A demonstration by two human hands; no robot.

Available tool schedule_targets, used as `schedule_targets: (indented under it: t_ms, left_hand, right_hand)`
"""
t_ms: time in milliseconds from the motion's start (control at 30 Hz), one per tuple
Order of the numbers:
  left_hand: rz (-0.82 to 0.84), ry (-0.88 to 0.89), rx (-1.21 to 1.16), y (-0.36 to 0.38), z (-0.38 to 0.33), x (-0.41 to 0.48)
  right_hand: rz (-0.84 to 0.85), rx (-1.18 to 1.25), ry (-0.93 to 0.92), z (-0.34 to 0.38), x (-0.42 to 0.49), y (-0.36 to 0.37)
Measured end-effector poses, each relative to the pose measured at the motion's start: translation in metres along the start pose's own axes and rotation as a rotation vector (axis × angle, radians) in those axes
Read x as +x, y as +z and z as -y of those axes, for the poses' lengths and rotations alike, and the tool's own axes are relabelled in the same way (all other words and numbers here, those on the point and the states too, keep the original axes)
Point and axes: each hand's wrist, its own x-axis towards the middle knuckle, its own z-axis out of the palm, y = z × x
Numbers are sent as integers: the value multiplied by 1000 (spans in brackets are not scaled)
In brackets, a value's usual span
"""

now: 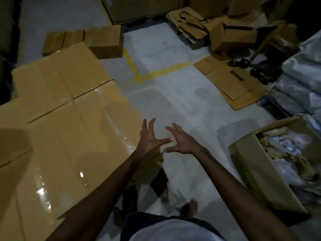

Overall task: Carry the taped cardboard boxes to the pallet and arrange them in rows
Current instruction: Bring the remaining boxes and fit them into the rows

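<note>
Both hands — left hand [150, 136] and right hand [180, 141] — are hovering empty, fingers spreading, beside the taped cardboard boxes [69, 129].

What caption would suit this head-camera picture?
Open, empty left hand and right hand above the floor, beside taped boxes in rows.

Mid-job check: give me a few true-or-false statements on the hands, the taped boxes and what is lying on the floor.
1. The left hand and right hand hold nothing. True.
2. The taped boxes sit on the person's right. False: they sit on the left.
3. The open box on the right is empty. False: it holds scraps of cardboard and plastic.
4. Flattened cardboard lies on the floor past the yellow line. True.
</note>
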Motion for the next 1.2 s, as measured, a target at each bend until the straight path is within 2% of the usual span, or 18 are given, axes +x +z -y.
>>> schedule_targets:
  t_ms: [233,600,900,1200]
  left_hand:
    - [-51,25,13,54,-110,89]
    - [-143,33,-41,49,-149,277]
    - [-280,-27,-134,-50,-170,467]
    - [-478,-142,-150,-189,-143,649]
  right_hand:
    - [-119,10,12,-82,13,-127]
    - [-135,43,-62,-117,169,-242]
    - [-129,-15,-108,-97,384,-371]
    - [-116,137,-240,-19,633,-424]
